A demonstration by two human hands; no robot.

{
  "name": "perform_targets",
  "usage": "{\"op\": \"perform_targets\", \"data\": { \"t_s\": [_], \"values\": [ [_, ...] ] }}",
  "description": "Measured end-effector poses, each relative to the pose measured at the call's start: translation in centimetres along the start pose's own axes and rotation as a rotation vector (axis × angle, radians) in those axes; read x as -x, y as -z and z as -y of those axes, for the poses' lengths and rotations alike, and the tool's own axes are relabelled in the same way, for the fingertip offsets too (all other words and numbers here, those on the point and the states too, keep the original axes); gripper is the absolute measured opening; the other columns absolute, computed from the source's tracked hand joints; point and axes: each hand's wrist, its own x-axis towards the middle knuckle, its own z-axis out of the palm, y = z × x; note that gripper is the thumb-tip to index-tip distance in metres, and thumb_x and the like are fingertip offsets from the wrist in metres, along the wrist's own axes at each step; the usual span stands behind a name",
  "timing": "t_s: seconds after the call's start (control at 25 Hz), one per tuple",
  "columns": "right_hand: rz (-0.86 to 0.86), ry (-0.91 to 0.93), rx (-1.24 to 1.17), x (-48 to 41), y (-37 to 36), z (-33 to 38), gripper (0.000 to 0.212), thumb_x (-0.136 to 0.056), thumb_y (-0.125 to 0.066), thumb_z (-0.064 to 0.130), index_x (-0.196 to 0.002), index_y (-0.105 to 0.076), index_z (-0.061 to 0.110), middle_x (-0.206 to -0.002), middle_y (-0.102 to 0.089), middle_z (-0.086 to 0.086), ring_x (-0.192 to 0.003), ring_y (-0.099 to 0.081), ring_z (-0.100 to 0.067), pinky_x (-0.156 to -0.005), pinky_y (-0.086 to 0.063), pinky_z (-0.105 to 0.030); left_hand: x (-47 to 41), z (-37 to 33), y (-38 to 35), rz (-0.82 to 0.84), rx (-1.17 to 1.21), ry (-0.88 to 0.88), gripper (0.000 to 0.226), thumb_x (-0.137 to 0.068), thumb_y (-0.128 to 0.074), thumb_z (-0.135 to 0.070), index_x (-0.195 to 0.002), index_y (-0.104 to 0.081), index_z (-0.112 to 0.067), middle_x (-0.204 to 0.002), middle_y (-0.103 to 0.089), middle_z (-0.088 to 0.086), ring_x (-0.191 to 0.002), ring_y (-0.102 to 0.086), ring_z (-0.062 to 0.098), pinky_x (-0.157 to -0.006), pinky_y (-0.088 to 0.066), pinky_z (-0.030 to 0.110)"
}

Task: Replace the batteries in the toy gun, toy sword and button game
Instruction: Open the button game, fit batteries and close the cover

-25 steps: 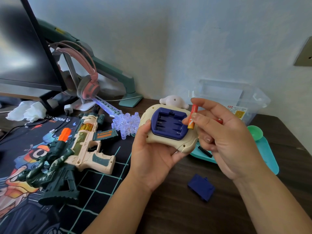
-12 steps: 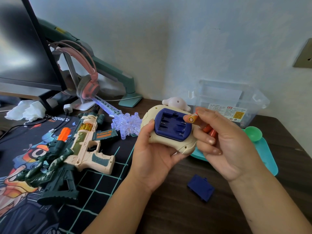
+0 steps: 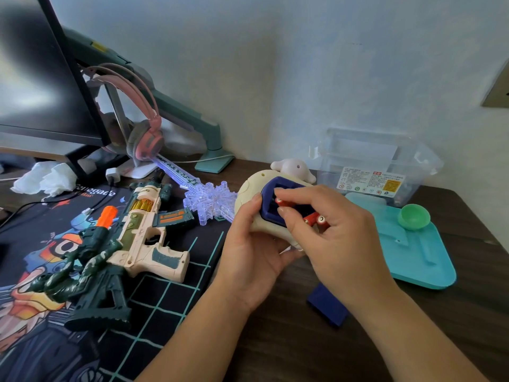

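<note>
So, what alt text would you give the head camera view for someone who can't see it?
A person's left hand grips a button game while the right hand fits a red battery into its open blue compartment and holds spare batteries. A toy gun and clear toy sword lie to the left.

Centre: cream button game (image 3: pixel 249 194), back facing up, tilted, gripped by the left hand (image 3: pixel 248 260). Its navy battery compartment (image 3: pixel 265 208) is open, with one red battery (image 3: pixel 283 202) at its mouth and two spare batteries (image 3: pixel 314 218) just to the right. The navy cover (image 3: pixel 327 304) lies flat, lower centre. Left: cream-and-green toy gun (image 3: pixel 143 238) on its side. The clear toy sword (image 3: pixel 203 199), lit blue, lies between the gun and the game.
</note>
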Motion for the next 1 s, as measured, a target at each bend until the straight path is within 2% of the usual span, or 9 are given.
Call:
{"op": "perform_targets", "data": {
  "t_s": [0.16,0.24,0.36,0.52,0.64,0.76,0.8,0.92,1.0],
  "values": [
    [0.045,-0.01,0.114,0.1,-0.3,-0.3,0.02,-0.087,-0.066,0.029,-0.107,-0.072,0.03,-0.098,-0.058,0.011,-0.093,-0.055,-0.001,-0.077,-0.046,-0.013,-0.1,0.2,0.3,-0.042,-0.05,-0.013,0.044,-0.088,-0.054,-0.044,-0.119,-0.07,-0.018,-0.114,-0.07,0.01,-0.102,-0.068,0.021,-0.082,-0.055,0.034],
    [0.022,-0.1,0.089,0.4,-0.7,-0.3,0.019,-0.085,-0.067,0.032,-0.103,-0.073,0.031,-0.094,-0.05,0.011,-0.091,-0.052,-0.001,-0.076,-0.044,-0.007,-0.2,0.3,0.2,-0.06,-0.056,-0.013,0.045,-0.088,-0.054,-0.045,-0.119,-0.071,-0.017,-0.119,-0.069,0.013,-0.107,-0.067,0.022,-0.084,-0.055,0.034],
    [0.028,-0.249,0.012,0.5,-1.0,0.0,0.016,-0.083,-0.069,0.035,-0.098,-0.074,0.033,-0.09,-0.049,0.012,-0.091,-0.053,0.0,-0.077,-0.042,-0.005,-0.2,0.4,0.1,-0.086,-0.066,-0.02,0.042,-0.086,-0.052,-0.042,-0.109,-0.075,-0.016,-0.109,-0.073,0.012,-0.096,-0.071,0.02,-0.074,-0.057,0.031],
    [0.145,-0.53,-0.138,-0.6,0.0,0.5,0.007,-0.08,-0.072,0.033,-0.084,-0.073,0.038,-0.093,-0.058,0.011,-0.086,-0.057,-0.001,-0.066,-0.042,-0.01,-0.2,0.7,0.3,-0.163,-0.146,-0.051,0.047,-0.086,-0.059,-0.038,-0.122,-0.068,-0.009,-0.118,-0.069,0.022,-0.102,-0.067,0.027,-0.077,-0.056,0.036],
    [0.158,-0.626,-0.148,-0.9,0.5,0.5,0.011,-0.077,-0.075,0.035,-0.077,-0.068,0.027,-0.08,-0.06,0.011,-0.07,-0.056,0.001,-0.055,-0.039,-0.01,-0.2,0.6,0.4,-0.146,-0.188,-0.094,0.039,-0.084,-0.058,-0.039,-0.112,-0.074,-0.017,-0.12,-0.069,0.021,-0.103,-0.066,0.028,-0.088,-0.049,0.043],
    [0.188,-0.673,-0.161,-0.8,0.4,0.2,0.026,-0.077,-0.073,0.041,-0.077,-0.062,0.018,-0.061,-0.052,0.012,-0.053,-0.051,0.004,-0.042,-0.037,-0.01,-0.2,0.6,0.4,-0.136,-0.227,-0.128,0.029,-0.082,-0.068,-0.034,-0.103,-0.075,-0.015,-0.109,-0.07,0.019,-0.099,-0.068,0.028,-0.085,-0.056,0.042],
    [0.199,-0.722,-0.295,-0.9,0.6,0.0,0.027,-0.078,-0.072,0.04,-0.077,-0.061,0.016,-0.059,-0.05,0.012,-0.047,-0.048,-0.001,-0.038,-0.034,-0.013,-0.2,0.6,0.4,-0.148,-0.208,-0.132,0.029,-0.081,-0.069,-0.031,-0.104,-0.074,-0.014,-0.106,-0.07,0.019,-0.098,-0.068,0.028,-0.083,-0.058,0.042],
    [0.184,-1.04,-1.058,-2.0,1.8,-1.3,0.023,-0.078,-0.067,0.028,-0.077,-0.053,0.011,-0.067,-0.046,-0.001,-0.045,-0.032,-0.007,-0.033,-0.022,-0.016,-0.4,0.4,0.3,-0.228,-0.104,-0.126,0.044,-0.079,-0.067,-0.03,-0.119,-0.068,-0.013,-0.112,-0.071,0.017,-0.101,-0.068,0.03,-0.089,-0.055,0.052],
    [0.187,-1.143,-1.28,-2.3,2.4,-1.9,0.012,-0.078,-0.055,0.018,-0.081,-0.051,0.008,-0.072,-0.047,-0.007,-0.048,-0.032,-0.009,-0.033,-0.023,-0.016,-0.4,0.2,0.3,-0.272,-0.051,-0.13,0.044,-0.078,-0.068,-0.029,-0.12,-0.067,-0.013,-0.113,-0.071,0.017,-0.099,-0.068,0.031,-0.085,-0.056,0.051]
  ]
}}
